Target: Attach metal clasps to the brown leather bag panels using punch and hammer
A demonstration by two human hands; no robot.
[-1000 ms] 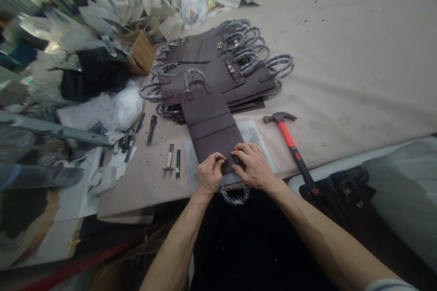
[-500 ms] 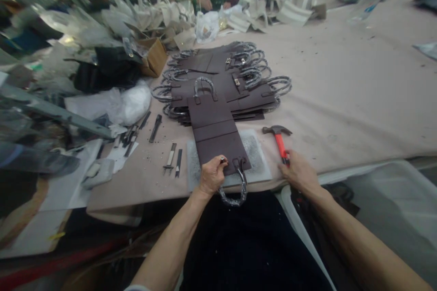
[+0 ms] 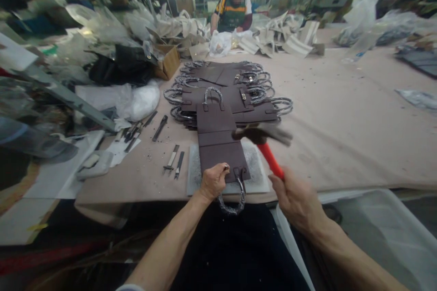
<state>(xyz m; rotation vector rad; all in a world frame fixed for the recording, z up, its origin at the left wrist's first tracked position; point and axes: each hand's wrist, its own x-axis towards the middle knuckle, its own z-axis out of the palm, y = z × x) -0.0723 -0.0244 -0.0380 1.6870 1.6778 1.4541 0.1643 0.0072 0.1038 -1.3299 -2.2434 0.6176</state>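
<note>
My right hand [image 3: 300, 193] is wrapped round the red handle of a claw hammer [image 3: 271, 157], its dark head raised above the work and blurred by motion. My left hand [image 3: 214, 180] is closed in a pinch round a small metal punch [image 3: 227, 167], of which only the top end shows. That hand rests on the lower part of a dark brown leather bag panel [image 3: 218, 150]. Plastic-wrapped handles stick out at both ends of the panel; the near handle [image 3: 235, 211] hangs over the table edge. Beneath the panel lies a pale, scuffed board [image 3: 257, 175].
Behind is a pile of similar brown panels [image 3: 211, 77] with wrapped handles. Pronged punches [image 3: 170, 161] and other hand tools [image 3: 160, 128] lie at left, near a cardboard box [image 3: 169, 61] and plastic bags. A co-worker [image 3: 235, 9] is across the table [image 3: 334, 113].
My right hand has lifted the hammer from the table at right, bringing its head up and leftward. My left hand stays on the panel. The camera view has tilted up.
</note>
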